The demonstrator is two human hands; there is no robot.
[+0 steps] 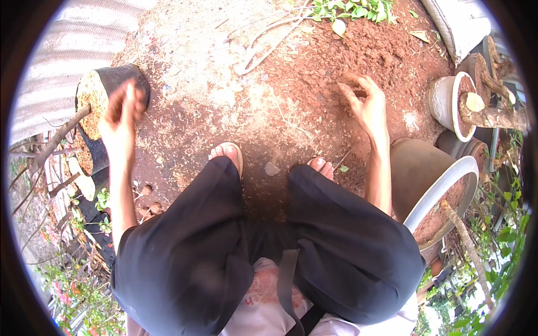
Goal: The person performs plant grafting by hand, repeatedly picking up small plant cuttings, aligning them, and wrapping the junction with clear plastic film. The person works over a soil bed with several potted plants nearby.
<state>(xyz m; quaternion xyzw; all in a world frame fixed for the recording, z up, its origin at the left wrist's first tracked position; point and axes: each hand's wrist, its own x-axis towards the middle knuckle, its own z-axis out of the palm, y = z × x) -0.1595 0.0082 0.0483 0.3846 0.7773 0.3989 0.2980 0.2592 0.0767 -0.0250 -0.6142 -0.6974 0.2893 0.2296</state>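
Observation:
My left hand point(120, 110) is raised beside a black grow bag point(124, 78) at the left, its fingers partly curled and smeared by motion. Whether it holds anything cannot be made out. Over the reddish-brown soil point(330, 106) to the right hovers my right hand point(368, 103), with thumb and fingers bent but apart and nothing visible between them. Loose, crumbly soil point(372, 50) is heaped just beyond that hand. A cut leafy branch point(353, 10) lies at the far edge of the heap, its bare stems reaching leftward.
On the right stand a large pot point(406, 168) with a pale rim and a smaller white pot point(445, 103), both holding woody stems. A corrugated sheet point(61, 61) borders the far left. Bare branches point(56, 140) and flowering plants point(67, 291) crowd the left side.

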